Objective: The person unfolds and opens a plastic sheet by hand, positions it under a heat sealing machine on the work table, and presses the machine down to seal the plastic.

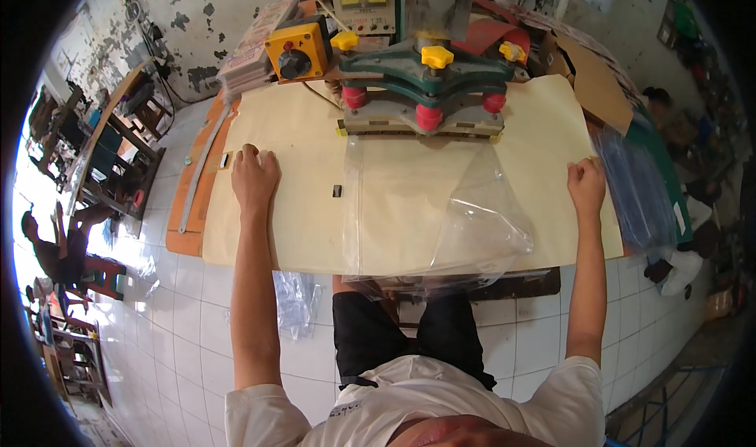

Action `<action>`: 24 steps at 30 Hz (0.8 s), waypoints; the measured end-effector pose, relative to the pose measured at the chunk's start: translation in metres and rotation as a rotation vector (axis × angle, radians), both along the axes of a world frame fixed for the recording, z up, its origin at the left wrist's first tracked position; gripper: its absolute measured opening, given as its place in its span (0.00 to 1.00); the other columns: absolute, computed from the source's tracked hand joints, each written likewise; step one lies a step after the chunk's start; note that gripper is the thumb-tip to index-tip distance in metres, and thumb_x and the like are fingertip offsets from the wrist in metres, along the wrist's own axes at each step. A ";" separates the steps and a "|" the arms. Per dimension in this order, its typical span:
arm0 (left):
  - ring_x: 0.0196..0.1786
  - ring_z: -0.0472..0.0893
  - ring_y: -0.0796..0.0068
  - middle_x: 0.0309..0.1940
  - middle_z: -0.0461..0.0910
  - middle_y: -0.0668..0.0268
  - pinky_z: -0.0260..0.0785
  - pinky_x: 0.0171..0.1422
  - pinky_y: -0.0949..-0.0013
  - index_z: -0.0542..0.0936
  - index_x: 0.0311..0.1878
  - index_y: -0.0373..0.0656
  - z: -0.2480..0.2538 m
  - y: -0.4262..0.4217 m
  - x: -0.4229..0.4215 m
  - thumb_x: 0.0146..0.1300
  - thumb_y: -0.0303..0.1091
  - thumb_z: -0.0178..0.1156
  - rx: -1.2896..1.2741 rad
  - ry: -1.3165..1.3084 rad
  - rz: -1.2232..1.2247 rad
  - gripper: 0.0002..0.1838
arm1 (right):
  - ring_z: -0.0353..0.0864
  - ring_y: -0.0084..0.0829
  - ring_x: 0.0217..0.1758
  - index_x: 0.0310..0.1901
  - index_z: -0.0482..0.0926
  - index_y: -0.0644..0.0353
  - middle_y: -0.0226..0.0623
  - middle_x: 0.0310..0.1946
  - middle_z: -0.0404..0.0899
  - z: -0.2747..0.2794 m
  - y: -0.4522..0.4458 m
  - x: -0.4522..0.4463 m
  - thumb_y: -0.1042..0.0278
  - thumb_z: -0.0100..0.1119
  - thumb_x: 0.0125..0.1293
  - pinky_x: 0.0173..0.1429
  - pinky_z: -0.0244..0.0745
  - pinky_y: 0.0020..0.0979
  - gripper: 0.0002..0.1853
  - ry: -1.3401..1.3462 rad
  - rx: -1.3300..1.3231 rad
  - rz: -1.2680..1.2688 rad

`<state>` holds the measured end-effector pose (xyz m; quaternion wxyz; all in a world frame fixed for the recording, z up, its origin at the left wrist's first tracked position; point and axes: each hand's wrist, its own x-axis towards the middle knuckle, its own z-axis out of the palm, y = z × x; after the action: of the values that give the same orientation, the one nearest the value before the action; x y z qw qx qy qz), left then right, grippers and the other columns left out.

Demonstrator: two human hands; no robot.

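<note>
My left hand (256,178) rests on the cream sheet (307,234) at the table's left side, fingers curled in, with nothing visible in them. On the right, my right hand (587,185) lies with its fingers folded, also showing nothing held, beside a stack of bluish clear plastic sheets (638,191). Between my hands a transparent plastic sheet (394,218) lies under the press head and hangs over the front edge, its right part folded and creased. Neither hand touches it. A small black piece (337,191) sits left of this sheet.
The green press (425,81) with yellow knobs and red posts stands at the back centre. Left of it are an orange control box (297,51) and stacked sheets. A metal ruler (201,171) lies at the left edge. Another person (59,238) sits far left.
</note>
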<state>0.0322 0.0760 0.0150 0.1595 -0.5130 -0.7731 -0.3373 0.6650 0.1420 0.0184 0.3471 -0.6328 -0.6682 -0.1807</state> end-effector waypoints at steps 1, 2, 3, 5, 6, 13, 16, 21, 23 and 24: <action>0.42 0.80 0.51 0.38 0.80 0.52 0.73 0.46 0.53 0.79 0.38 0.35 -0.001 0.001 -0.001 0.61 0.41 0.59 0.026 0.008 0.001 0.15 | 0.77 0.46 0.38 0.32 0.74 0.62 0.44 0.31 0.74 0.000 0.001 0.001 0.65 0.66 0.61 0.42 0.73 0.44 0.11 -0.081 -0.033 0.026; 0.42 0.80 0.51 0.38 0.80 0.52 0.73 0.46 0.53 0.79 0.38 0.35 -0.002 0.001 -0.002 0.61 0.41 0.59 0.025 0.007 0.004 0.15 | 0.77 0.46 0.38 0.32 0.74 0.62 0.44 0.31 0.74 0.000 0.001 0.001 0.65 0.66 0.61 0.42 0.73 0.44 0.11 -0.082 -0.034 0.029; 0.42 0.80 0.51 0.38 0.80 0.52 0.73 0.46 0.53 0.79 0.37 0.35 -0.001 0.000 -0.001 0.61 0.40 0.59 0.030 0.000 0.005 0.15 | 0.76 0.45 0.37 0.28 0.73 0.63 0.43 0.29 0.74 0.004 -0.002 -0.005 0.65 0.66 0.61 0.41 0.72 0.44 0.13 -0.038 -0.050 0.011; 0.41 0.80 0.51 0.38 0.80 0.52 0.73 0.45 0.54 0.79 0.36 0.35 0.001 -0.002 0.001 0.61 0.40 0.58 0.032 -0.009 0.007 0.15 | 0.74 0.44 0.35 0.25 0.72 0.63 0.42 0.27 0.73 0.004 -0.003 -0.006 0.64 0.67 0.60 0.40 0.71 0.43 0.15 0.004 -0.069 -0.007; 0.41 0.80 0.52 0.37 0.80 0.52 0.73 0.46 0.53 0.79 0.34 0.35 0.004 -0.003 0.002 0.61 0.40 0.57 -0.017 -0.018 0.018 0.15 | 0.74 0.44 0.35 0.25 0.72 0.62 0.42 0.27 0.73 0.003 -0.001 -0.005 0.64 0.67 0.60 0.40 0.70 0.43 0.15 -0.003 -0.060 0.003; 0.39 0.80 0.52 0.36 0.80 0.52 0.73 0.45 0.54 0.80 0.31 0.35 0.007 -0.004 0.006 0.61 0.40 0.56 -0.039 -0.041 0.027 0.15 | 0.74 0.44 0.35 0.27 0.72 0.62 0.42 0.27 0.73 0.001 0.001 -0.002 0.64 0.66 0.61 0.41 0.70 0.43 0.14 0.002 -0.012 0.047; 0.39 0.80 0.52 0.36 0.80 0.52 0.73 0.45 0.54 0.80 0.31 0.35 0.007 -0.003 0.004 0.61 0.39 0.56 -0.040 -0.025 0.015 0.15 | 0.74 0.45 0.35 0.27 0.73 0.62 0.42 0.27 0.73 0.001 0.000 -0.003 0.65 0.66 0.61 0.41 0.70 0.44 0.13 -0.016 -0.046 0.009; 0.39 0.80 0.52 0.36 0.80 0.52 0.73 0.45 0.54 0.80 0.31 0.35 0.008 -0.004 0.006 0.61 0.39 0.57 -0.042 -0.047 0.023 0.15 | 0.75 0.44 0.35 0.28 0.74 0.62 0.42 0.27 0.74 0.000 0.001 -0.002 0.64 0.66 0.61 0.40 0.70 0.44 0.13 -0.007 -0.049 0.015; 0.40 0.80 0.52 0.37 0.80 0.52 0.73 0.45 0.54 0.80 0.31 0.35 0.008 -0.004 0.006 0.61 0.39 0.57 -0.043 -0.048 0.026 0.14 | 0.75 0.44 0.35 0.28 0.74 0.62 0.42 0.27 0.74 -0.001 0.001 -0.001 0.64 0.66 0.61 0.40 0.70 0.44 0.13 -0.009 -0.044 0.016; 0.40 0.80 0.52 0.37 0.80 0.52 0.73 0.45 0.54 0.80 0.31 0.35 0.009 -0.004 0.006 0.61 0.39 0.57 -0.047 -0.047 0.030 0.14 | 0.75 0.44 0.35 0.28 0.74 0.62 0.42 0.27 0.74 -0.001 0.001 -0.001 0.64 0.65 0.61 0.41 0.70 0.44 0.13 -0.015 -0.044 0.015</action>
<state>0.0385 0.0718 0.0235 0.1342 -0.4970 -0.7919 -0.3285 0.6643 0.1432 0.0176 0.3294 -0.6339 -0.6792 -0.1683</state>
